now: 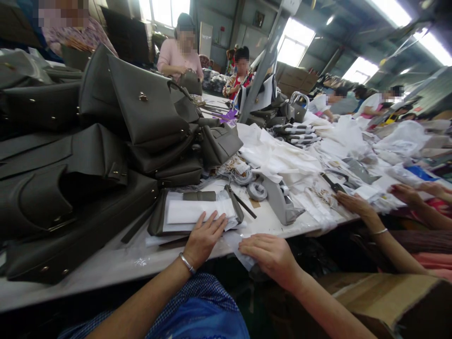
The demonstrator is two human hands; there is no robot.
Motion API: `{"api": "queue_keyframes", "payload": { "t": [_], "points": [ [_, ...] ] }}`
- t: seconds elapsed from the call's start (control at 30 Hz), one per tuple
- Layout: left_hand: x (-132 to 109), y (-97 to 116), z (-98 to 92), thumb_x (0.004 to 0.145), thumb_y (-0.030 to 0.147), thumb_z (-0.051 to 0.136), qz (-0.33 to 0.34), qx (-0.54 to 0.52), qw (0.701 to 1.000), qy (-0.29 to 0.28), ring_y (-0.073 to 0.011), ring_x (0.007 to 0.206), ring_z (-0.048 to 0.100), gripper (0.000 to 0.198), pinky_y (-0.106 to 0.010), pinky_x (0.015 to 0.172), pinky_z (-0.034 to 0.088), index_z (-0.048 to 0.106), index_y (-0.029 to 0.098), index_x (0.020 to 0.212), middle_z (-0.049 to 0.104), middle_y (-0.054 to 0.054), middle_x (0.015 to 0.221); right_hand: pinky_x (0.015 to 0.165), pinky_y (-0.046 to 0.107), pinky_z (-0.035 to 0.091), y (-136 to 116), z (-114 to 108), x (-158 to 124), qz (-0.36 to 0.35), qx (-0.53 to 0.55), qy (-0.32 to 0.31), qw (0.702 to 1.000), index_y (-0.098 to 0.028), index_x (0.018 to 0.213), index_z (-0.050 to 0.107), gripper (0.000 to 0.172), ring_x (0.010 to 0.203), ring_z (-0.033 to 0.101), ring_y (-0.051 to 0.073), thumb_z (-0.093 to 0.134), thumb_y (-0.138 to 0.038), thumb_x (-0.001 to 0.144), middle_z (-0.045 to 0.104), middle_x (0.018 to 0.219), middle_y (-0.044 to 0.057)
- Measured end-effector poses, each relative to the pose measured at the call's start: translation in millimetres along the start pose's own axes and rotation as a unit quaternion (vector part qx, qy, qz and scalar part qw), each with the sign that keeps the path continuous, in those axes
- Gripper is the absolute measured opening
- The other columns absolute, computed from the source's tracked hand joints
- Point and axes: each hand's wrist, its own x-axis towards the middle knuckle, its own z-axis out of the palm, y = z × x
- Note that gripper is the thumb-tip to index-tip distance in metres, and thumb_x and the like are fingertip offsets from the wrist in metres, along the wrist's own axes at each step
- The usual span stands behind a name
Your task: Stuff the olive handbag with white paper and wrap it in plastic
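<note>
Far left, smooth dark olive-grey leather-look handbags (144, 106) are heaped on the white desk (294, 229), seemingly stacked to spare its front edge, where a matching rectangular bag (157, 216) lies flat beneath a folded white packing sheet (187, 212). Left hand (205, 235) rests open, fingers fanned on that sheet, likely steadying it. Right hand (270, 254), fingers curled together, seems to pinch crumpled translucent plastic film (243, 260) at the edge, probably against slipping; a grey tape dispenser (277, 200) sits beyond, within reach.
</note>
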Motion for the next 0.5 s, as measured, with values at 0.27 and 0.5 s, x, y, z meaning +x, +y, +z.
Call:
{"api": "queue_keyframes", "payload": {
  "t": [0.27, 0.5],
  "points": [
    [-1.9, -0.9, 7.1, 0.1, 0.021, 0.041, -0.007, -0.036, 0.998, 0.046, -0.0216, 0.133, 0.049, 0.036, -0.048, 0.117, 0.03, 0.058, 0.022, 0.132, 0.057, 0.002, 0.141, 0.083, 0.027, 0.057, 5.4, 2.3, -8.5, 0.027, 0.026, -0.011, 0.999, -0.019, 0.104, 0.067, 0.026, 0.092, 0.073, 0.015, 0.047, -0.007, 0.094, 0.077, 0.099, 0.002],
    [-0.2, 0.5, 3.6, 0.1, 0.016, 0.038, -0.02, -0.057, 0.998, 0.036, -0.0215, 0.131, 0.052, 0.039, -0.048, 0.115, 0.031, 0.056, 0.025, 0.134, 0.058, 0.002, 0.14, 0.081, 0.027, 0.058, 3.9, 1.4, -22.7, 0.105, 0.101, -0.081, 0.986, -0.021, 0.103, 0.073, 0.024, 0.088, 0.074, 0.017, 0.054, -0.01, 0.092, 0.077, 0.097, 0.001]
  ]
}}
